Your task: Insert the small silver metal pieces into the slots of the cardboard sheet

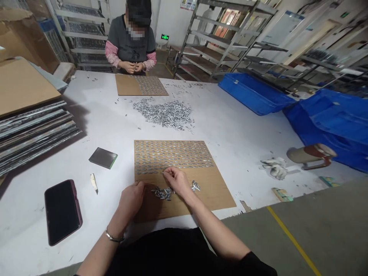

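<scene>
A brown board (186, 207) lies in front of me on the white table. Rows of small silver leaf-shaped pieces (172, 153) cover its far half. With thumb and forefinger pinched, my right hand (178, 182) holds one such piece at the near edge of the rows. My left hand (132, 197) rests closed at the board's left edge, its fingers curled; what they hold, if anything, is hidden. A small heap of loose silver pieces (162, 193) lies on the board between my hands, and a few more (196, 186) lie right of my right wrist.
Beyond the board is a large pile of silver pieces (166, 114). Across the table, a person (131, 42) works at another board (128, 85). On the left are stacked boards (34, 134), a dark block (103, 157), a short blade (94, 183) and a phone (62, 211); on the right, a mug (309, 155) and blue bins (255, 94).
</scene>
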`<state>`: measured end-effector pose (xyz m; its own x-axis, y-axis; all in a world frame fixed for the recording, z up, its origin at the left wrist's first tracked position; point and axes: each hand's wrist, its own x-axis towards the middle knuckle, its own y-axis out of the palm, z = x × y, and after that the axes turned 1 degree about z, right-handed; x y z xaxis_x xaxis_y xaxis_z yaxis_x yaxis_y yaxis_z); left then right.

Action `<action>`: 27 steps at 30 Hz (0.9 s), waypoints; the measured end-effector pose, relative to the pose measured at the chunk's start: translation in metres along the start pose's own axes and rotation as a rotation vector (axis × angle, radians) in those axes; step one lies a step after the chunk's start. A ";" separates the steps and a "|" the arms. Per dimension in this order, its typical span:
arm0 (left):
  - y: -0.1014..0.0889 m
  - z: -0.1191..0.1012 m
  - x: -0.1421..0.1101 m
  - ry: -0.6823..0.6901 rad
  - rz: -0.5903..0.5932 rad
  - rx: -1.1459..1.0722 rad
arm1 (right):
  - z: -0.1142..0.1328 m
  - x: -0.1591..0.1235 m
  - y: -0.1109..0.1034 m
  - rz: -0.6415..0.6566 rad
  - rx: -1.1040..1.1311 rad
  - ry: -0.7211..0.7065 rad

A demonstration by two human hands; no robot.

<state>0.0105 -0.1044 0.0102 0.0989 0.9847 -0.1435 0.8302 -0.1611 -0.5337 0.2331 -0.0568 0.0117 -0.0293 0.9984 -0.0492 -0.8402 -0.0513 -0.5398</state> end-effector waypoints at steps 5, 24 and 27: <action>-0.005 -0.004 -0.002 -0.062 -0.042 0.126 | 0.005 0.004 0.011 -0.024 -0.166 -0.022; 0.024 -0.022 -0.007 -0.235 0.010 -0.946 | 0.032 -0.049 0.011 0.271 0.496 0.096; 0.032 -0.027 -0.006 -0.218 0.045 -0.891 | 0.024 -0.048 0.003 0.296 0.620 0.189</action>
<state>0.0512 -0.1134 0.0169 0.1109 0.9298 -0.3511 0.9530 0.0007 0.3031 0.2187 -0.1044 0.0327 -0.2569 0.9202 -0.2953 -0.9663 -0.2396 0.0938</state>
